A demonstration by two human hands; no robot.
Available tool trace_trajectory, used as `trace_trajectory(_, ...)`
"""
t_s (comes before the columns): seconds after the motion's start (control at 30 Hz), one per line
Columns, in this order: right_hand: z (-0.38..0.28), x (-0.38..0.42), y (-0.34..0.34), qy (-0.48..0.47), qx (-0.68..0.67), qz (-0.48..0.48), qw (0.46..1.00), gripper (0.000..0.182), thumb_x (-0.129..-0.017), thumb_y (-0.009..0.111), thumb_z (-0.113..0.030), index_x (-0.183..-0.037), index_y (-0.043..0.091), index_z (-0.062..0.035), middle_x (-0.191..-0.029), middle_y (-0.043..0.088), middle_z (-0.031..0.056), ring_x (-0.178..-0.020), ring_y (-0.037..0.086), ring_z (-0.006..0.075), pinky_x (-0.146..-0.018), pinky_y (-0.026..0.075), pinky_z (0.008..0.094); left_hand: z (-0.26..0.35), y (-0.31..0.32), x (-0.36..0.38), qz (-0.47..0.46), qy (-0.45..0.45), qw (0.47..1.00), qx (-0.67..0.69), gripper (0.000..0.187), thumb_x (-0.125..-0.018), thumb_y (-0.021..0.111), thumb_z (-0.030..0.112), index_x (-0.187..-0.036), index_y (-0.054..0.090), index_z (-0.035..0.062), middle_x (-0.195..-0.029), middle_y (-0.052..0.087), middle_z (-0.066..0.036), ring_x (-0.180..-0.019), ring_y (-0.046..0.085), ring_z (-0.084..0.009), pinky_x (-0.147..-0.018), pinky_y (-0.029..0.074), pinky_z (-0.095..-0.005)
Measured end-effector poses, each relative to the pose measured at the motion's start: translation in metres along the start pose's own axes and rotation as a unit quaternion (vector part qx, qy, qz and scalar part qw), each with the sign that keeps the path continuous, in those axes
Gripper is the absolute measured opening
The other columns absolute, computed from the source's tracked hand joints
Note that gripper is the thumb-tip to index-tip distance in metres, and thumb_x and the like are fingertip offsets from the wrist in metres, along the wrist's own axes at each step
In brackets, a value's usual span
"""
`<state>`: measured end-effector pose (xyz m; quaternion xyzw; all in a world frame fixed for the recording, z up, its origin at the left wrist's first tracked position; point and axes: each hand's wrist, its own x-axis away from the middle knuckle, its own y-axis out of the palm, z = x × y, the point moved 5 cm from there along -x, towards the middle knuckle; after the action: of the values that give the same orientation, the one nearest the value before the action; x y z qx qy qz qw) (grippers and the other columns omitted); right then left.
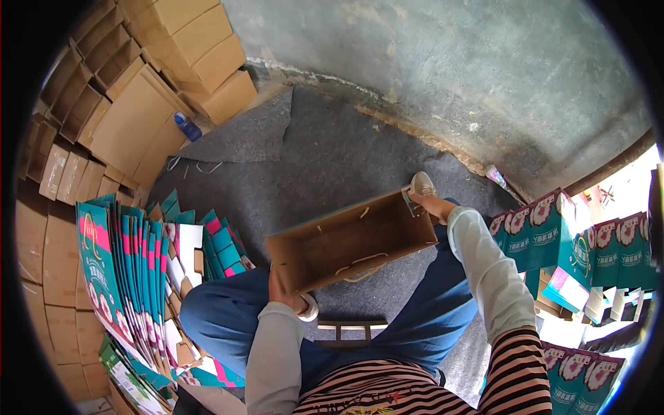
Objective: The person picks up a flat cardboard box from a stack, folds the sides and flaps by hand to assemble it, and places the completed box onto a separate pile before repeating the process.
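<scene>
An open cardboard gift box (328, 234) with a plain brown inside and rope handles (366, 270) is held above the floor between my knees. Its opening faces up toward me, and the box slants up to the right. My left hand (282, 289) is closed on the left end, with some fingers hidden by the box wall. At the far right corner, my right hand (433, 206) grips the edge of the other end. Beside my left knee stands a row of flattened green and pink printed boxes (131, 256).
Brown cartons (138, 117) are stacked along the left, with a blue bottle (187, 127) by them. Finished-looking green printed boxes (536, 228) stand at the right. A concrete wall (449, 62) rises ahead of the grey floor covering (277, 187). A wooden frame (353, 324) shows between my legs.
</scene>
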<state>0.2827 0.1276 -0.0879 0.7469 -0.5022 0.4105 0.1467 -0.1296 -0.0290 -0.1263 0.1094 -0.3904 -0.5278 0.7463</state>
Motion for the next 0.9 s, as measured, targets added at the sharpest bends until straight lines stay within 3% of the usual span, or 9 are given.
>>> trace_trajectory(0.03, -0.007, 0.012, 0.004, 0.036, 0.044, 0.012, 0.998, 0.061, -0.087, 0.047, -0.063, -0.120, 0.059, -0.0130, -0.113, 0.062, 0.0084, -0.097, 0.060, 0.0233, -0.076, 0.050, 0.0430, -0.003, -0.005, -0.003, 0.018, 0.009, 0.998, -0.054, 0.044, -0.098, 0.044, 0.031, -0.134, 0.044, 0.0052, -0.129, 0.052, -0.009, -0.116, 0.052, -0.0221, -0.097, 0.044, -0.0349)
trace_trajectory(0.07, -0.006, 0.008, 0.001, -0.011, 0.064, 0.019, 0.998, 0.053, -0.087, 0.052, -0.055, -0.116, 0.061, -0.0127, -0.104, 0.063, 0.0059, -0.088, 0.058, 0.0211, -0.071, 0.050, 0.0391, -0.004, -0.006, -0.007, 0.036, 0.019, 0.993, -0.108, 0.044, -0.097, 0.044, 0.032, -0.132, 0.046, 0.0060, -0.126, 0.053, -0.009, -0.113, 0.054, -0.0225, -0.093, 0.045, -0.0340)
trace_trajectory(0.17, 0.000, -0.011, -0.007, -0.023, 0.061, 0.036, 0.997, 0.045, -0.086, 0.058, -0.043, -0.116, 0.062, -0.0091, -0.109, 0.063, 0.0051, -0.099, 0.057, 0.0177, -0.082, 0.045, 0.0360, 0.007, 0.009, -0.012, 0.066, 0.061, 0.978, -0.189, 0.041, -0.096, 0.048, 0.028, -0.128, 0.050, 0.0036, -0.120, 0.057, -0.008, -0.108, 0.055, -0.0198, -0.090, 0.044, -0.0289)
trace_trajectory(0.2, -0.004, -0.016, -0.010, -0.075, 0.095, 0.051, 0.991, 0.045, -0.084, 0.058, -0.046, -0.107, 0.066, -0.0081, -0.090, 0.063, 0.0048, -0.078, 0.057, 0.0190, -0.067, 0.048, 0.0339, 0.019, 0.024, -0.006, 0.056, 0.070, 0.975, -0.201, 0.040, -0.096, 0.049, 0.027, -0.128, 0.050, 0.0018, -0.120, 0.057, -0.008, -0.109, 0.055, -0.0191, -0.092, 0.043, -0.0285)
trace_trajectory(0.3, -0.017, -0.013, -0.012, -0.135, 0.109, 0.056, 0.983, 0.045, -0.083, 0.061, -0.045, -0.104, 0.067, -0.0056, -0.090, 0.065, 0.0103, -0.081, 0.062, 0.0231, -0.071, 0.049, 0.0360, 0.042, 0.054, -0.003, 0.029, 0.153, 0.951, -0.267, 0.039, -0.095, 0.053, 0.025, -0.123, 0.051, -0.0014, -0.118, 0.057, -0.009, -0.107, 0.055, -0.0185, -0.091, 0.042, -0.0278)
trace_trajectory(0.4, -0.035, 0.003, 0.006, -0.279, 0.304, 0.113, 0.904, 0.047, -0.081, 0.063, -0.040, -0.111, 0.064, -0.0047, -0.103, 0.064, 0.0158, -0.093, 0.064, 0.0308, -0.079, 0.050, 0.0410, 0.049, 0.060, -0.010, 0.049, 0.214, 0.904, -0.366, 0.039, -0.090, 0.060, 0.030, -0.112, 0.055, -0.0015, -0.107, 0.061, -0.011, -0.098, 0.058, -0.0199, -0.085, 0.045, -0.0305)
trace_trajectory(0.5, -0.047, 0.030, 0.031, -0.317, 0.444, 0.159, 0.823, 0.051, -0.079, 0.064, -0.036, -0.120, 0.058, -0.0057, -0.117, 0.059, 0.0190, -0.101, 0.061, 0.0371, -0.086, 0.048, 0.0446, 0.067, 0.070, -0.015, 0.115, 0.213, 0.814, -0.529, 0.037, -0.087, 0.063, 0.033, -0.100, 0.056, -0.0008, -0.097, 0.064, -0.016, -0.090, 0.062, -0.0256, -0.080, 0.048, -0.0354)
trace_trajectory(0.63, -0.054, 0.033, 0.041, -0.252, 0.493, 0.150, 0.819, 0.057, -0.079, 0.063, -0.033, -0.128, 0.049, -0.0079, -0.121, 0.056, 0.0189, -0.100, 0.061, 0.0373, -0.086, 0.048, 0.0465, 0.085, 0.086, -0.034, 0.157, 0.282, 0.710, -0.626, 0.035, -0.083, 0.066, 0.032, -0.090, 0.055, -0.0004, -0.084, 0.065, -0.021, -0.078, 0.065, -0.0343, -0.069, 0.049, -0.0417)
trace_trajectory(0.9, -0.052, 0.026, 0.037, -0.227, 0.473, 0.119, 0.843, 0.063, -0.080, 0.061, -0.038, -0.132, 0.046, -0.0067, -0.127, 0.053, 0.0201, -0.109, 0.057, 0.0375, -0.092, 0.045, 0.0450, 0.096, 0.112, -0.041, 0.140, 0.202, 0.588, -0.770, 0.032, -0.090, 0.047, 0.035, -0.089, 0.062, 0.0057, -0.085, 0.067, -0.021, -0.082, 0.063, -0.0416, -0.071, 0.048, -0.0516)
